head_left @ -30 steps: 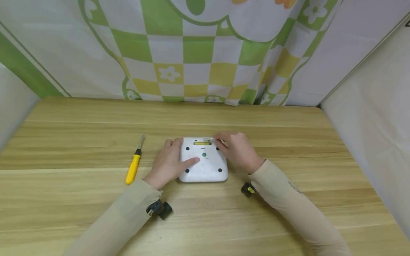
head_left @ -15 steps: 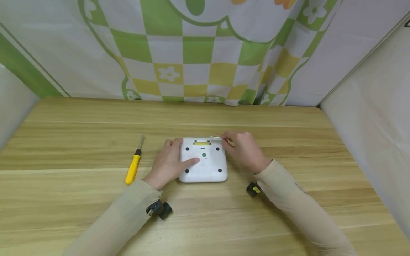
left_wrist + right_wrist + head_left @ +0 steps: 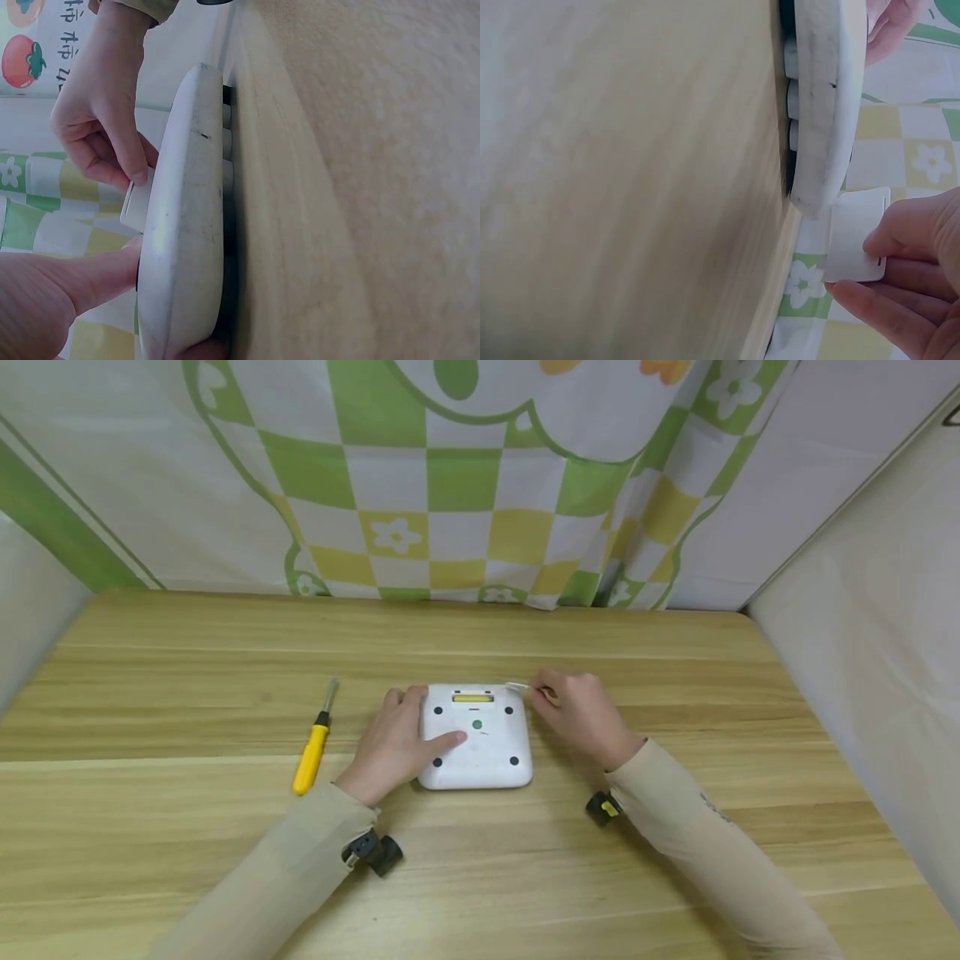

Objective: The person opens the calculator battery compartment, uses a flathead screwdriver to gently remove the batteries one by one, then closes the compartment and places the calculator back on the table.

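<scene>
A white calculator (image 3: 491,743) lies face down on the table; its keys show beneath it in both wrist views. A yellow battery (image 3: 472,698) sits in its uncovered compartment near the far edge. My left hand (image 3: 393,739) grips the calculator's left side, thumb (image 3: 105,277) on the back and fingers round the edge. My right hand (image 3: 581,714), just off the far right corner, pinches a thin white battery cover (image 3: 855,236) between thumb and fingers. In the head view the cover (image 3: 516,686) appears edge-on, beside that corner.
A screwdriver (image 3: 311,756) with a yellow handle lies left of my left hand, tip pointing away. A patterned curtain (image 3: 465,527) hangs along the table's (image 3: 675,643) far edge. Black cameras (image 3: 375,852) are strapped to both wrists.
My right hand has drawn the battery cover rightward, from above the compartment to past the calculator's far right corner. My left hand keeps its place on the calculator.
</scene>
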Demonstrator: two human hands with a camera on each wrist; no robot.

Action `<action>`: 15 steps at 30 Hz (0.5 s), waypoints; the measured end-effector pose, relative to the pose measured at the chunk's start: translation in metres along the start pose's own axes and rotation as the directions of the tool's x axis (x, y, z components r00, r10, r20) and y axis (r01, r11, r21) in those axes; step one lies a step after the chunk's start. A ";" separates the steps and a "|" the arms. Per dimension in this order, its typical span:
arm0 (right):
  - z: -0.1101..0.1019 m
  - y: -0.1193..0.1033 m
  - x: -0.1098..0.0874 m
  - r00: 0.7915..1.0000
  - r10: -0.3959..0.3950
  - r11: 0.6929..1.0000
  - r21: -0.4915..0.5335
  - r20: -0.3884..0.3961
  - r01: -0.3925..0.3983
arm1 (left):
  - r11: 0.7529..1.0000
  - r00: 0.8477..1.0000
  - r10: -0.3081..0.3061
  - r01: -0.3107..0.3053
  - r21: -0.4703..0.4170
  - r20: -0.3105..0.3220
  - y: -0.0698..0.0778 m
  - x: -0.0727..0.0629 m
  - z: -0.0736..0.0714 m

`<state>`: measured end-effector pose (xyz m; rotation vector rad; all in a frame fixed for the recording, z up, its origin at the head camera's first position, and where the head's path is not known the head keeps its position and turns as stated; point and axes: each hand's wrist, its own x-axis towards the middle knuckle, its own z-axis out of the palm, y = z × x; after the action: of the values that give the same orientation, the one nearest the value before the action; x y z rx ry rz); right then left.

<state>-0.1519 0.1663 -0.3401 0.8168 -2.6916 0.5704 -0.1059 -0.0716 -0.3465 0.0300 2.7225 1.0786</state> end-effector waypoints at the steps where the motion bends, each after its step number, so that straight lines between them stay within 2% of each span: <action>1: 0.000 0.001 0.000 1.000 0.004 1.000 -0.004 -0.002 -0.004 | 1.000 1.000 0.000 0.000 -0.001 0.000 0.000 0.000 0.000; 7: -0.002 0.006 -0.004 1.000 0.028 0.999 -0.024 -0.001 -0.028 | 1.000 1.000 -0.003 0.003 -0.004 0.000 0.000 0.000 0.000; 15: -0.006 0.012 -0.006 0.996 0.077 0.996 -0.036 0.039 -0.075 | 1.000 1.000 -0.005 0.005 -0.003 0.001 0.000 0.000 0.000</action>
<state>-0.1525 0.1811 -0.3401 0.7268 -2.7714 0.5277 -0.1061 -0.0712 -0.3468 0.0229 2.7184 1.0805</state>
